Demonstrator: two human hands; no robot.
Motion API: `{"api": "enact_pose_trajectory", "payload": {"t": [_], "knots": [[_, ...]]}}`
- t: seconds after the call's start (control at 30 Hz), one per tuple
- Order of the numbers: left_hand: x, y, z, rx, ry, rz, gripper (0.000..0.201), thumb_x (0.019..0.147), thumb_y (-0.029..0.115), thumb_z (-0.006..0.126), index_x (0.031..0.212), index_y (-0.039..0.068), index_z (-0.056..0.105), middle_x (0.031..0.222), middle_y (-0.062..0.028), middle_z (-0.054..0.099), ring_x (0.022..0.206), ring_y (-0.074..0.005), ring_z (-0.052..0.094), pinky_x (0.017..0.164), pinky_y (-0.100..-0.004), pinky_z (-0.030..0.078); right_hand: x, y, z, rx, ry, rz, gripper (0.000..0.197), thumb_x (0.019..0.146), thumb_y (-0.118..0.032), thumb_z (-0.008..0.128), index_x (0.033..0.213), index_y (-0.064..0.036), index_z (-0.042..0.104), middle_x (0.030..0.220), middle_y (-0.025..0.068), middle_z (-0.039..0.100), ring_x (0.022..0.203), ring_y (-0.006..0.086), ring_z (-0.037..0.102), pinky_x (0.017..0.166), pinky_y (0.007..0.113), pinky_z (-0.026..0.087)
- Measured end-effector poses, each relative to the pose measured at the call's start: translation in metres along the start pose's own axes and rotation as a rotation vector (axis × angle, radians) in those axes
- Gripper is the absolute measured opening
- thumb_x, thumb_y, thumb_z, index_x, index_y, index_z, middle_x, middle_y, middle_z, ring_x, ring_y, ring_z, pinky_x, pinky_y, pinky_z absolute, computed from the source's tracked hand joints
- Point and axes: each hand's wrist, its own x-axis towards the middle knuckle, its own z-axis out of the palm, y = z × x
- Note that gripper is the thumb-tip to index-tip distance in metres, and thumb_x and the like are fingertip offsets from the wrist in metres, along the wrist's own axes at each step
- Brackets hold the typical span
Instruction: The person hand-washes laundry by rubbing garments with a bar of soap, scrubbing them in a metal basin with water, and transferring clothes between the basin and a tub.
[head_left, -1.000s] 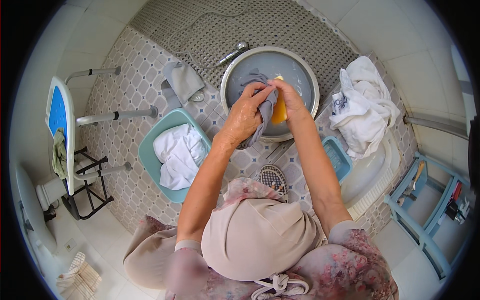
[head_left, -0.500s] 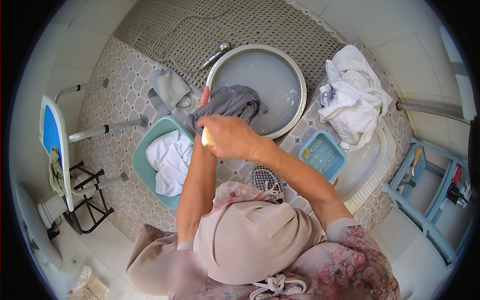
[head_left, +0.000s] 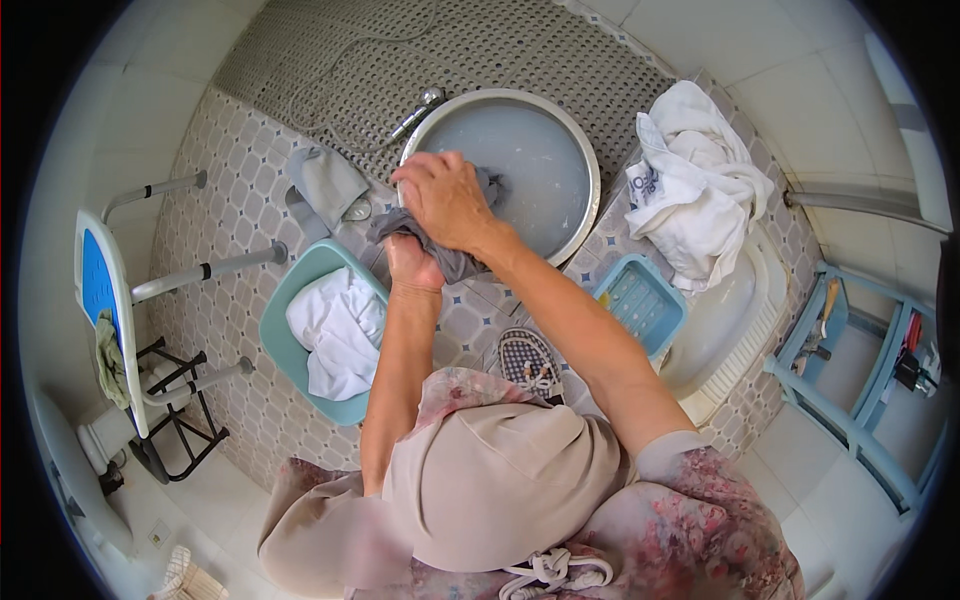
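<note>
Grey cloth [head_left: 453, 262] is bunched at the near-left rim of the basin [head_left: 594, 185], the left hand [head_left: 413, 264] beneath, the right hand [head_left: 441, 197] over it; whether either grips cannot be told. Step in hand appears to be scrubbing; a further stroke would call for the left hand steadying the cloth.

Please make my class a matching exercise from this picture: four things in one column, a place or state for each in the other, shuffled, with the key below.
Things
1. Dark grey cloth
2. Round basin
3. Teal tub
4. Shower head

Places or states
A. Lies on the perforated mat
B. Contains white cloth
C. Touched by the left hand and right hand
D. Holds cloudy water

Pairs: 1-C, 2-D, 3-B, 4-A
</note>
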Motion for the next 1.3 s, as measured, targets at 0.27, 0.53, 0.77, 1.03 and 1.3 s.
{"api": "enact_pose_trajectory", "payload": {"t": [0.27,0.53,0.77,1.03,1.3], "knots": [[-0.012,0.012,-0.015,-0.204,-0.505,-0.203,0.055,0.096,0.041,0.045,0.139,0.007,0.045,0.135,-0.0117,0.053,0.124,-0.0275,0.050,0.108,-0.0421,0.037,-0.039,-0.042,0.002,-0.068,-0.042,0.082,0.039,0.081,-0.017,0.062,0.120,-0.0129,0.058,0.130,0.0076,0.048,0.115,0.0332,0.043,0.096,0.047,0.036],[-0.019,0.012,-0.010,0.258,-0.274,-0.033,0.084,0.062,-0.012,0.048,0.145,-0.002,0.035,0.138,-0.0166,0.050,0.119,-0.0251,0.056,0.100,-0.0323,0.046,-0.032,0.032,0.026,0.099,0.359,0.311,0.026,0.089,-0.013,0.056,0.114,-0.0046,0.056,0.122,0.0191,0.054,0.115,0.0349,0.050,0.095,0.047,0.039],[-0.035,0.037,0.016,0.526,-0.278,0.064,0.070,0.061,-0.015,0.042,0.129,-0.004,0.056,0.126,-0.0168,0.060,0.110,-0.0239,0.062,0.097,-0.0300,0.048,-0.028,0.046,0.013,1.293,0.288,1.224,0.022,0.094,-0.018,0.052,0.106,-0.0001,0.057,0.095,0.0183,0.065,0.094,0.0307,0.063,0.079,0.042,0.050],[-0.030,0.052,0.017,1.092,-0.751,0.110,0.049,0.059,-0.007,0.047,0.103,-0.005,0.069,0.126,-0.0195,0.059,0.121,-0.0304,0.054,0.112,-0.0436,0.031,-0.024,0.042,-0.033,1.455,-0.043,1.281,0.031,0.081,-0.002,0.060,0.111,-0.0031,0.055,0.094,0.0106,0.062,0.086,0.0227,0.065,0.075,0.036,0.056],[-0.016,0.052,-0.009,0.708,-0.204,-0.114,0.059,0.090,0.039,0.057,0.136,0.004,0.049,0.125,-0.0100,0.057,0.116,-0.0234,0.055,0.098,-0.0362,0.045,-0.014,-0.010,-0.053,1.623,0.004,0.781,0.026,0.078,0.004,0.061,0.101,-0.0045,0.054,0.095,0.0061,0.060,0.081,0.0157,0.061,0.072,0.032,0.055]]}}
